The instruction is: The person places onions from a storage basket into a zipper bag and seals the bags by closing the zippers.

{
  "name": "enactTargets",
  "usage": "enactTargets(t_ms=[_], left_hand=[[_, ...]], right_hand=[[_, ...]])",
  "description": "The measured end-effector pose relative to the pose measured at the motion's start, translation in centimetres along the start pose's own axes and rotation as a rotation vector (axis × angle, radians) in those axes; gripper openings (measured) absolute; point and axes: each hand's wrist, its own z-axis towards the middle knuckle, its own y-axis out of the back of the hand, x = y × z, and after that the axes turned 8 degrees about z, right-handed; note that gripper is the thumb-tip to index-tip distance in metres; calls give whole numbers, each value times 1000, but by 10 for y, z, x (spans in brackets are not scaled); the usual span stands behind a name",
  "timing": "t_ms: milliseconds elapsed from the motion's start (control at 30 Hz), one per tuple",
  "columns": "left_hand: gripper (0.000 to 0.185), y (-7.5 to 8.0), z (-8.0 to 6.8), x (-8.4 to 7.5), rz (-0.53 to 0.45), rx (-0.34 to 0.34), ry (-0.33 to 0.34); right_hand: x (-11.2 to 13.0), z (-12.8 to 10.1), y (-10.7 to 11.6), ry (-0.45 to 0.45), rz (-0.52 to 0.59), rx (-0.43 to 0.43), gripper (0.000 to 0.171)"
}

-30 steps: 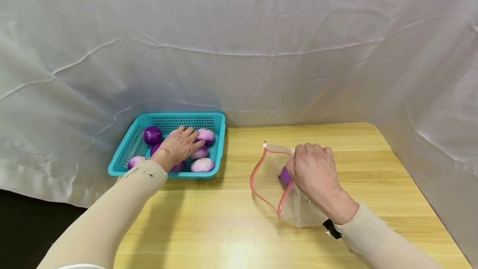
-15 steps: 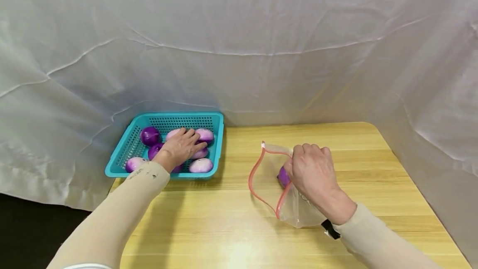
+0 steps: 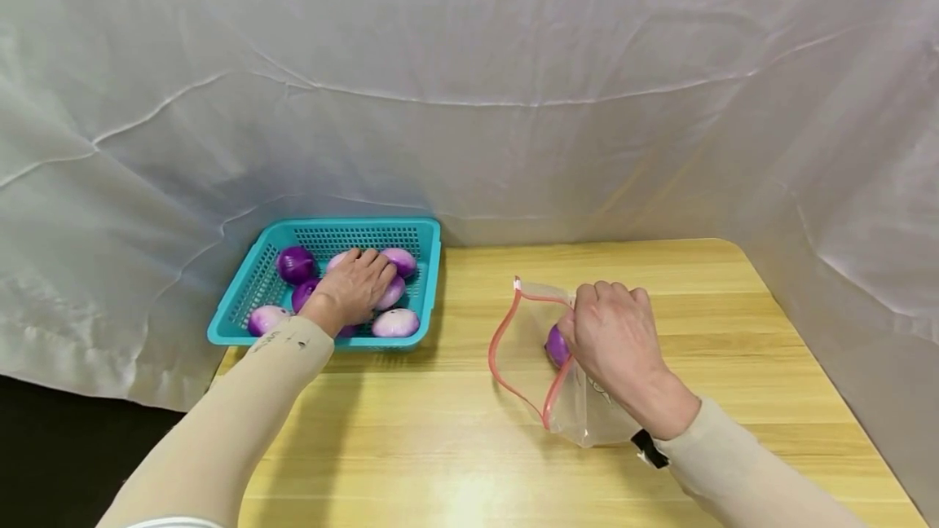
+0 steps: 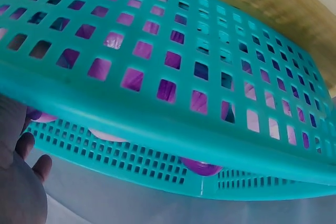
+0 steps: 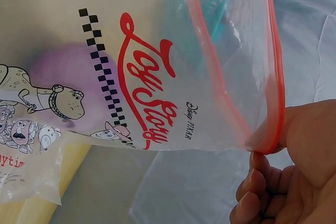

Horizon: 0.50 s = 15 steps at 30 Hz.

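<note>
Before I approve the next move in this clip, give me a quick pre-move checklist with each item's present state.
1. Bag mouth spread open: ok; the red rim gapes toward the basket side.
2. Right hand holding the bag: ok; it pinches the bag at its rim.
3. Purple onion inside the bag: ok; it sits behind the opening.
4. Left hand at the loose onions: ok; it reaches down among them.
5. Left hand's grip on one of them: cannot tell; the back of the hand hides most of the fingers.
6. Basket upright on the table: ok.
</note>
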Motion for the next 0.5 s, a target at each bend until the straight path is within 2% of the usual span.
enactTargets(t_ms=[200,500], left_hand=[[80,6,-1,4,-55,29,51],[82,12,-8,6,-100,-69,124]], right_hand=[[0,0,0,-9,4,14,24],[0,0,1,4,3,3,25]])
